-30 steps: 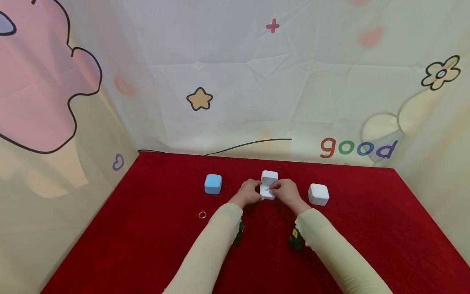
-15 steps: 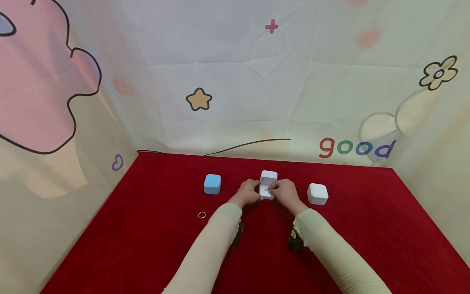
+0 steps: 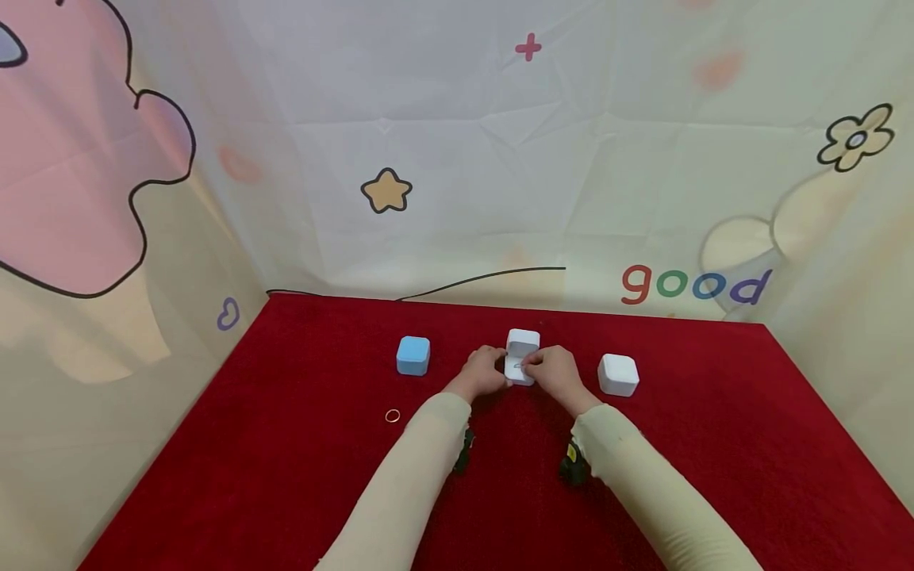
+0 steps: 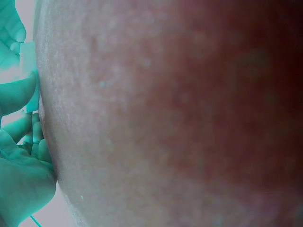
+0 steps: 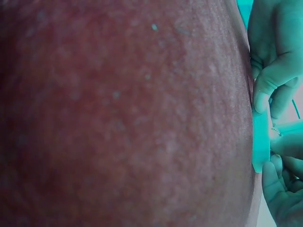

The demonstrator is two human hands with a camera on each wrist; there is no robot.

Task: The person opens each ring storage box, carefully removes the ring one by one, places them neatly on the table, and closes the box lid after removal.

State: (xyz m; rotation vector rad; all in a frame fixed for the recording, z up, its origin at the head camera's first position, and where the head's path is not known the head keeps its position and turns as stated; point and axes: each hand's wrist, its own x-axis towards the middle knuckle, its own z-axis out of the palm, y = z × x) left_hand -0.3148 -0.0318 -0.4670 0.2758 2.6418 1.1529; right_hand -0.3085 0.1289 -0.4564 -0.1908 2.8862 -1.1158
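An open white ring box [image 3: 524, 342] stands upright on the red cloth in the head view, its lid raised at the back. My left hand [image 3: 482, 373] grips its left side, the thumb at the front; the left wrist view shows this thumb against the box [image 4: 29, 56]. Inside is a small silvery ring, where my right hand [image 3: 558, 373] pinches with thumb and forefinger. In the right wrist view a sparkling edge of that ring [image 5: 276, 131] shows beside the right fingertips [image 5: 283, 144]. The fingers hide most of the ring.
A closed light-blue box [image 3: 413, 356] stands left of the hands, and a closed white box [image 3: 618, 375] stands right. A gold-coloured ring [image 3: 393, 415] lies on the red cloth [image 3: 286, 444] near the left forearm. A printed curtain [image 3: 457, 143] hangs behind.
Both hands stay at the open ring box. The right fingertips shift only slightly at the ring; the whole head view drifts a little. The other boxes and gold-coloured ring keep their places.
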